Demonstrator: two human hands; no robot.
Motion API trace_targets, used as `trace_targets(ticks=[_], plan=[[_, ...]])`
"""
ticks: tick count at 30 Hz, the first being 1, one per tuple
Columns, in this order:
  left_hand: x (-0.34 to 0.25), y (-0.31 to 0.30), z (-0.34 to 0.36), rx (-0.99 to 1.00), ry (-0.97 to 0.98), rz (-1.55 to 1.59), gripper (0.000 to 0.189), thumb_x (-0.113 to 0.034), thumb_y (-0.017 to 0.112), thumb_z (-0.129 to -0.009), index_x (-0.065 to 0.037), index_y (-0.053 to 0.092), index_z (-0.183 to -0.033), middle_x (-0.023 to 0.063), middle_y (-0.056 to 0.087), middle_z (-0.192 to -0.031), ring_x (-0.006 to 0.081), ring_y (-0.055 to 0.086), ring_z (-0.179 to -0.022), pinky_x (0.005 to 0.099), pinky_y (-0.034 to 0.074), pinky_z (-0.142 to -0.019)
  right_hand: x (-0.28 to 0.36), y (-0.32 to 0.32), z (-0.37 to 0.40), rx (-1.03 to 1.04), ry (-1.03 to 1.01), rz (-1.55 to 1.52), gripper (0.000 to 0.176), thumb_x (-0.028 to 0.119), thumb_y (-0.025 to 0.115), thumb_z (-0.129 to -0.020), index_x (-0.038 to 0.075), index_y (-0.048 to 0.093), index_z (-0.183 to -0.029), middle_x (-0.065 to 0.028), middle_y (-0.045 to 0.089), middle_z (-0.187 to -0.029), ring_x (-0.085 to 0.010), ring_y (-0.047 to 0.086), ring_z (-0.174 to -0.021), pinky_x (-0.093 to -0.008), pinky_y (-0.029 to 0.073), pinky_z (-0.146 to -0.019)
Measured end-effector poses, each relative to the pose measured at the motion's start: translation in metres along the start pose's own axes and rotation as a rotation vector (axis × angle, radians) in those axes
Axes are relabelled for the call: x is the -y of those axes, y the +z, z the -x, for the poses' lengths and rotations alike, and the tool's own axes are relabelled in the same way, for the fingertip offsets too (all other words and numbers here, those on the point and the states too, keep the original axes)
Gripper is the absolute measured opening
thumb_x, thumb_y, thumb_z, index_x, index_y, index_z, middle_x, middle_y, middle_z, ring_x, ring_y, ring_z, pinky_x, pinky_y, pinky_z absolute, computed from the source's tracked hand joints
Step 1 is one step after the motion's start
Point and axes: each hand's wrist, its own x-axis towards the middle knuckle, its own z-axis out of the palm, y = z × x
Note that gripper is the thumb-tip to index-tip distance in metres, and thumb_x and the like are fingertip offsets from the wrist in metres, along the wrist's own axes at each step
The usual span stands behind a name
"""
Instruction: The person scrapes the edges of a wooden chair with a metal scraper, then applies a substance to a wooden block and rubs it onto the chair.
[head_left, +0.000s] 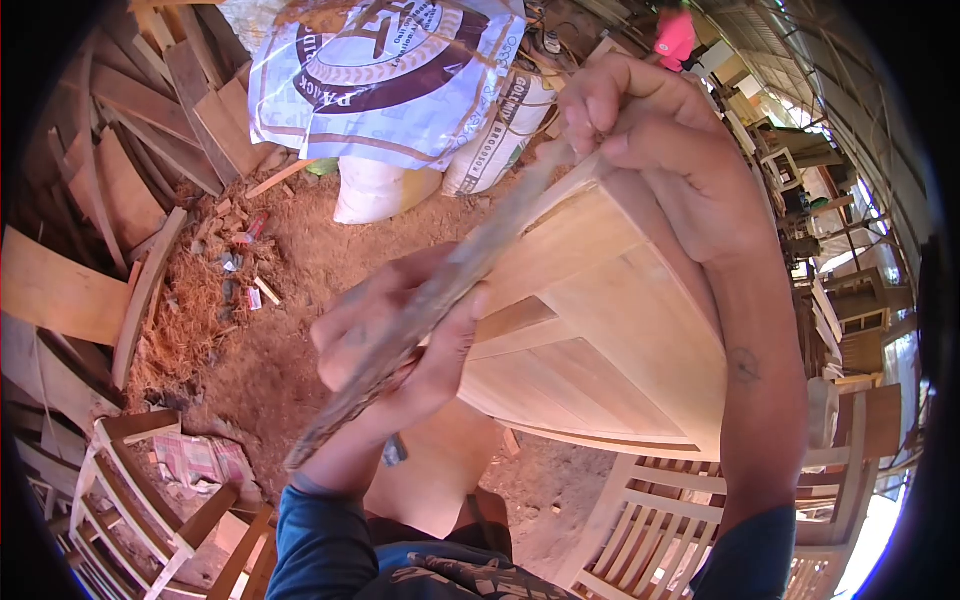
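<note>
My left hand (400, 335) is wrapped round a long, thin, rough-edged wooden strip (440, 290), which slants up from lower left toward the upper right. At the strip's far end my right hand (650, 140) is closed, thumb and fingers pinched together on the tip. My right wrist and forearm lie along the side of a pale wooden panel piece (600, 320) with framed, angled boards. Its upper corner sits just under my right hand. The strip passes in front of the panel's left part and hides some of its edge.
Printed sacks (390, 80) stand ahead on the dirt floor (280, 220). Stacked boards (130, 150) lean at the left beside wood shavings (180, 330). A slatted chair frame (140, 490) is at lower left, a slatted bench (650, 520) at lower right. A person in pink (675, 40) is far off.
</note>
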Motion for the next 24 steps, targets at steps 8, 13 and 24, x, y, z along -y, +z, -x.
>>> trace_targets(ticks=[8, 13, 24], plan=[[0.003, 0.019, -0.003, 0.014, -0.027, 0.067, 0.010, 0.003, 0.072, -0.076, 0.005, 0.066, -0.084, 0.0174, 0.069, -0.088, 0.0250, 0.070, -0.074, 0.0292, 0.055, -0.064, 0.001, -0.001, -0.002, 0.002, 0.028, -0.028, 0.015, -0.001, 0.052, -0.072, 0.004, 0.052, -0.085, -0.0059, 0.051, -0.090, -0.0146, 0.054, -0.092, -0.0395, 0.047, -0.096], [0.008, 0.027, -0.003, -0.037, -0.008, 0.081, 0.009, 0.003, 0.072, -0.076, 0.004, 0.065, -0.082, 0.0172, 0.069, -0.088, 0.0245, 0.070, -0.072, 0.0290, 0.055, -0.062, -0.001, -0.002, -0.001, -0.011, 0.031, -0.049, 0.015, -0.002, 0.052, -0.072, 0.004, 0.052, -0.085, -0.0064, 0.051, -0.094, -0.0147, 0.054, -0.094, -0.0405, 0.046, -0.098], [0.008, 0.024, -0.004, 0.019, 0.068, 0.012, 0.011, 0.006, 0.070, -0.073, 0.005, 0.062, -0.081, 0.0190, 0.067, -0.085, 0.0279, 0.070, -0.075, 0.0291, 0.055, -0.063, 0.001, -0.001, -0.002, -0.006, 0.030, -0.028, 0.014, -0.002, 0.052, -0.071, 0.004, 0.052, -0.084, -0.0051, 0.050, -0.089, -0.0143, 0.054, -0.090, -0.0393, 0.047, -0.097]])
